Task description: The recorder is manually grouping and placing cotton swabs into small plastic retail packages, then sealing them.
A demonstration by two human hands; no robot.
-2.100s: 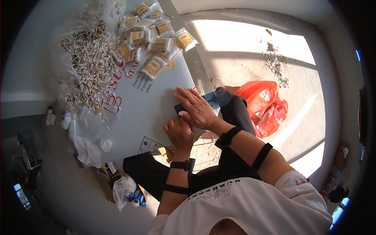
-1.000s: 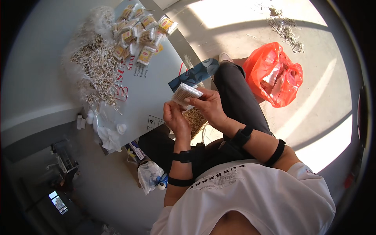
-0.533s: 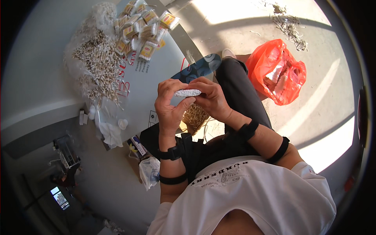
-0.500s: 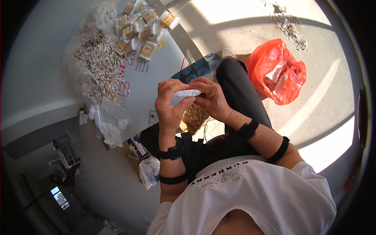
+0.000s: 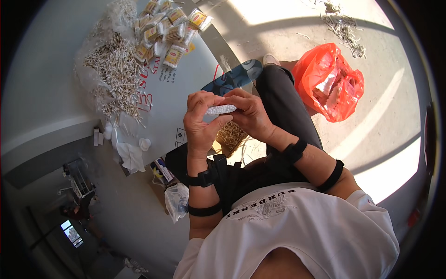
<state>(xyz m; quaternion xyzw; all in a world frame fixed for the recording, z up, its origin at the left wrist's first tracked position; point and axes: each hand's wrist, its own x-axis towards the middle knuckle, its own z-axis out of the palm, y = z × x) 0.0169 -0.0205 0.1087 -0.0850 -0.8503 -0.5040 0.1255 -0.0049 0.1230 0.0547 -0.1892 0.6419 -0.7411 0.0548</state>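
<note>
Between my two hands is a bundle of cotton swabs (image 5: 221, 109), its white tips facing up toward me. My left hand (image 5: 200, 116) curls round one end, thumb below and fingers above. On the other end, my right hand (image 5: 251, 114) pinches with thumb and fingertips. Whether a wrapper surrounds the bundle, I cannot tell. A large heap of loose cotton swabs (image 5: 116, 76) spills from a clear plastic bag at the left of the table. Beyond my hands lie several filled packs of cotton swabs (image 5: 174, 56) in a pile.
The pale table (image 5: 162, 100) carries crumpled white tissue (image 5: 130, 156) near its left corner. Below my hands stands a box of brown sticks (image 5: 232, 137). An open red plastic bag (image 5: 329, 83) sits right of my leg. Scraps (image 5: 344, 32) litter the floor farther off.
My hands keep nearly the same grip on the cotton swab bundle, which has shifted very slightly left. The surroundings have moved a little in the picture with the head.
</note>
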